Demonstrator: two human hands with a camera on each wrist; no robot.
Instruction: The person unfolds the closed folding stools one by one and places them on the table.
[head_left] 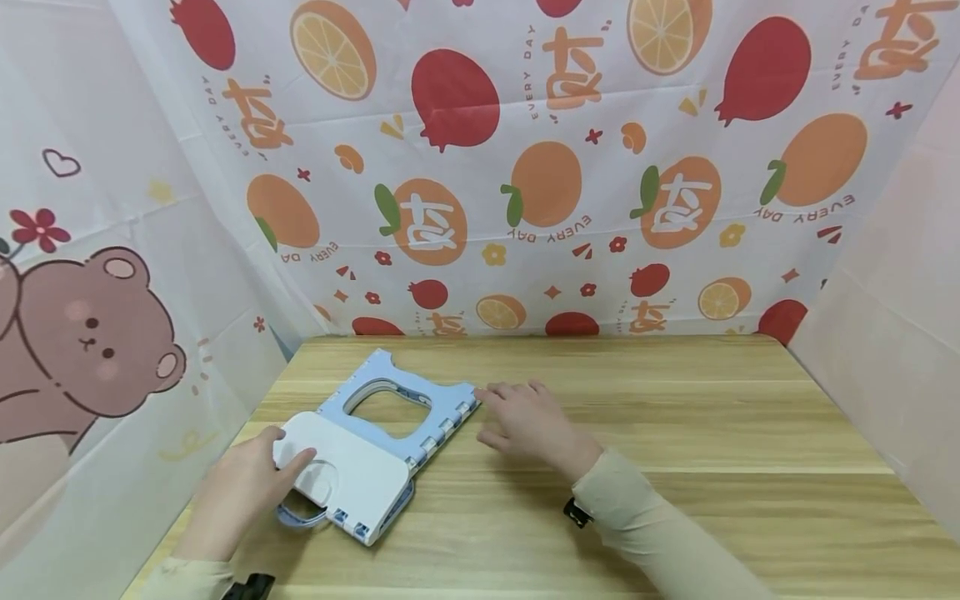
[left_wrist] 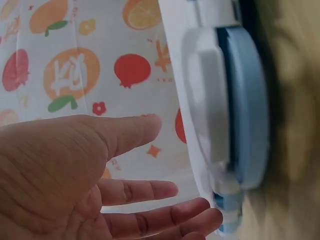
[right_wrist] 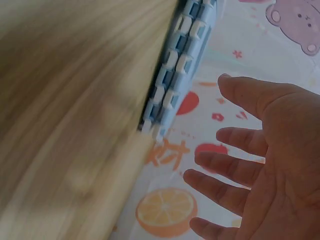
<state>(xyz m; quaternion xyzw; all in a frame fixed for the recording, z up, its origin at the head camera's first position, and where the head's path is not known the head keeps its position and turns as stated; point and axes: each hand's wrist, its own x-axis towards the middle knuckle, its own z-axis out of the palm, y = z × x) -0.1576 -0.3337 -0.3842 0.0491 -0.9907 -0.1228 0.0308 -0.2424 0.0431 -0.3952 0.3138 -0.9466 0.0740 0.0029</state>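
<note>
We see the folded blue-and-white plastic stool (head_left: 378, 437) lying flat on the wooden table (head_left: 675, 433), toward its left side. Our left hand (head_left: 251, 483) rests on the white end near the handle cut-out, fingers relaxed and fairly straight (the left wrist view shows an open palm, nothing pinched). Our right hand (head_left: 525, 421) lies flat on the table with fingertips at the stool's hinged right edge, spread and holding nothing; whether they actually touch the plastic is hard to tell. We judge the stool is being steadied or about to be lifted. To do that well, we would keep the left hand pressing lightly and bring the right fingers under the hinged edge, clear of the slats.
</note>
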